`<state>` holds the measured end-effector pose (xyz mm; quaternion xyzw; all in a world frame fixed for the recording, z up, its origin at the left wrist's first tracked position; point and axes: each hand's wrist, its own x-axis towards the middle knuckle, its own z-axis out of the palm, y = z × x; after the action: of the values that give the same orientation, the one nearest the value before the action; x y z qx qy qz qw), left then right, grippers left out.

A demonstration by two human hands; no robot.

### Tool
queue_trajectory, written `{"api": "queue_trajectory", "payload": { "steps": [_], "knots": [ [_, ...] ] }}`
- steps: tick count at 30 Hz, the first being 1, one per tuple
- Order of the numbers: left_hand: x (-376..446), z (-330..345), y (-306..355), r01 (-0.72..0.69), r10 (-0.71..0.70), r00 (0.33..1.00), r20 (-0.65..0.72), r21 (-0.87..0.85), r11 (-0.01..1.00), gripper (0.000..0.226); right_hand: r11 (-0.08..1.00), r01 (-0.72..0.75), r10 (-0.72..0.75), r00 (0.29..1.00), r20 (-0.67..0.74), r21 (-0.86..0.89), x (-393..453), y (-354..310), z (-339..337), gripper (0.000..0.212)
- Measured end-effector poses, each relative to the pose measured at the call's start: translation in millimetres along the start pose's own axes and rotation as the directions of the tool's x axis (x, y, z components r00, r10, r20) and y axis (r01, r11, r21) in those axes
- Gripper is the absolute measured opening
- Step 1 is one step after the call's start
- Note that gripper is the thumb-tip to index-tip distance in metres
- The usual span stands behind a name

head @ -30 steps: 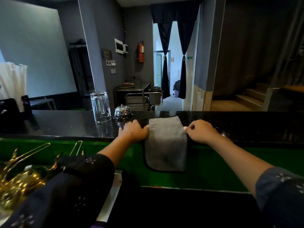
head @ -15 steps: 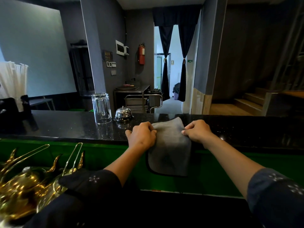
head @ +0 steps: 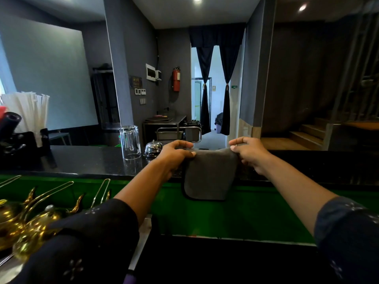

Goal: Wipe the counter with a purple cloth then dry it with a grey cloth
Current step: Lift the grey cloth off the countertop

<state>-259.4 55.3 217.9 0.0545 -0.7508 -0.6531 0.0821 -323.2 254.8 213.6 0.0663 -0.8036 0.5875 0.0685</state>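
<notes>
A grey cloth point(head: 210, 177) hangs in front of the black counter point(head: 86, 162), lifted by its top corners. My left hand point(head: 176, 153) pinches the top left corner and my right hand point(head: 249, 152) pinches the top right corner, both just above the counter's near part. The cloth's lower half droops over the green counter front point(head: 235, 212). A sliver of purple point(head: 129, 278) shows at the bottom edge below my left sleeve; I cannot tell if it is the purple cloth.
An upturned glass point(head: 130, 142) and a chrome bell point(head: 153, 147) stand on the counter left of my left hand. White straws in a holder point(head: 30, 113) are at far left. Gold teapots point(head: 24, 224) sit below the counter at lower left.
Both hands went from resting beside the flat cloth to pinching its top corners and lifting it off the counter. The camera view tilted upward.
</notes>
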Motion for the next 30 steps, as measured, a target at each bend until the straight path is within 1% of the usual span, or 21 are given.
{"api": "queue_trajectory", "payload": {
  "steps": [2, 3, 5, 7, 9, 11, 14, 16, 18, 20, 22, 24, 25, 27, 28, 29, 30],
  "knots": [
    [-10, -1, 14, -0.018, 0.018, 1.0, 0.023, 0.025, 1.0, 0.033, 0.999, -0.01, 0.009, 0.999, 0.036, 0.034, -6, -11, -10, 0.012],
    [-15, -2, 20, -0.031, 0.029, 0.999, 0.029, 0.056, 0.998, 0.035, 0.998, -0.013, 0.009, 0.996, 0.084, 0.058, -10, -17, -16, 0.014],
    [-23, -6, 32, -0.052, 0.047, 0.998, 0.042, 0.11, 0.993, 0.04, 0.996, -0.006, -0.013, 0.976, 0.219, 0.086, -21, -29, -27, 0.026],
    [-33, -8, 42, -0.071, 0.062, 0.996, 0.07, 0.131, 0.989, 0.043, 0.998, 0.037, -0.049, 0.948, 0.315, 0.046, -30, -38, -36, 0.039],
    [-40, -10, 49, -0.094, 0.078, 0.993, 0.091, 0.191, 0.977, 0.044, 0.998, 0.068, -0.058, 0.932, 0.359, -0.015, -35, -43, -43, 0.046],
    [-46, -11, 52, -0.108, 0.086, 0.992, 0.094, 0.264, 0.959, 0.043, 0.993, 0.089, -0.054, 0.932, 0.359, -0.083, -37, -45, -48, 0.046],
    [-52, -9, 52, -0.147, 0.132, 0.989, 0.067, 0.385, 0.911, 0.04, 0.984, 0.122, -0.074, 0.943, 0.325, -0.131, -40, -46, -53, 0.035],
    [-54, -6, 51, -0.204, 0.204, 0.977, 0.054, 0.5, 0.842, 0.033, 0.975, 0.157, -0.101, 0.944, 0.314, -0.159, -43, -46, -54, 0.026],
    [-53, -2, 50, -0.27, 0.301, 0.952, 0.054, 0.61, 0.745, 0.025, 0.959, 0.194, -0.122, 0.942, 0.313, -0.208, -45, -46, -55, 0.018],
    [-52, 1, 51, -0.307, 0.37, 0.928, 0.049, 0.665, 0.68, 0.019, 0.939, 0.226, -0.141, 0.941, 0.307, -0.261, -45, -47, -57, 0.012],
    [-50, 3, 52, -0.313, 0.407, 0.912, 0.047, 0.721, 0.618, 0.012, 0.92, 0.261, -0.172, 0.939, 0.297, -0.292, -46, -50, -60, 0.009],
    [-48, 1, 52, -0.279, 0.423, 0.906, 0.022, 0.781, 0.558, 0.004, 0.905, 0.295, -0.208, 0.935, 0.287, -0.305, -46, -53, -64, 0.012],
    [-47, 0, 53, -0.287, 0.426, 0.905, 0.01, 0.751, 0.594, 0.001, 0.902, 0.309, -0.225, 0.932, 0.283, -0.301, -46, -54, -65, 0.014],
    [-48, -1, 55, -0.339, 0.391, 0.92, 0.018, 0.535, 0.774, 0.002, 0.921, 0.308, -0.24, 0.931, 0.273, -0.239, -45, -56, -67, 0.019],
    [-50, 0, 56, -0.351, 0.378, 0.926, 0.022, 0.425, 0.835, 0.007, 0.936, 0.294, -0.24, 0.935, 0.263, -0.193, -44, -56, -67, 0.021],
    [-50, 0, 56, -0.364, 0.386, 0.922, 0.011, 0.36, 0.859, 0.011, 0.948, 0.281, -0.239, 0.938, 0.25, -0.148, -43, -56, -65, 0.022],
    [-50, 1, 56, -0.385, 0.41, 0.912, -0.009, 0.326, 0.863, 0.014, 0.958, 0.268, -0.238, 0.942, 0.237, -0.104, -43, -55, -62, 0.022]
  ]
}}
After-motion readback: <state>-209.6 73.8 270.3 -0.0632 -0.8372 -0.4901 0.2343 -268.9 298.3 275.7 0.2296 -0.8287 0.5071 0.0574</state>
